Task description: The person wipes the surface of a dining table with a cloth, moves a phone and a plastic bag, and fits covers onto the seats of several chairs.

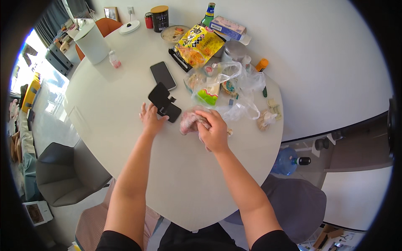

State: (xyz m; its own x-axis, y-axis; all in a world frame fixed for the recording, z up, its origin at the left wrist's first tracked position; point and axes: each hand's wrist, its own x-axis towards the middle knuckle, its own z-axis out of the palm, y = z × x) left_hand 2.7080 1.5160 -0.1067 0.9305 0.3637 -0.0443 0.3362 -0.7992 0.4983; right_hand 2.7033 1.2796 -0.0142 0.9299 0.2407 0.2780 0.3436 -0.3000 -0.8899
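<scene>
My right hand [216, 133] is closed round a crumpled pinkish-grey cloth [190, 121], which bunches out to the left of the fingers just over the white table [180, 171]. To its left, my left hand [151, 120] has its fingers spread. Its thumb lies at the lower edge of a black hinged piece with two flat panels [160, 97], like a folding stand. A dark-screened phone [163, 75] lies flat just beyond that piece. Right of the phone sits a clear plastic bag [240, 81] with packaged food inside.
At the back stand a yellow food packet [199, 45], a green bottle [208, 15], an opened box [229, 28], a bowl [173, 34], a black canister [160, 19] and a white bin [92, 43]. Small wrappers [266, 119] lie near the right edge. Chairs [69, 171] surround the table.
</scene>
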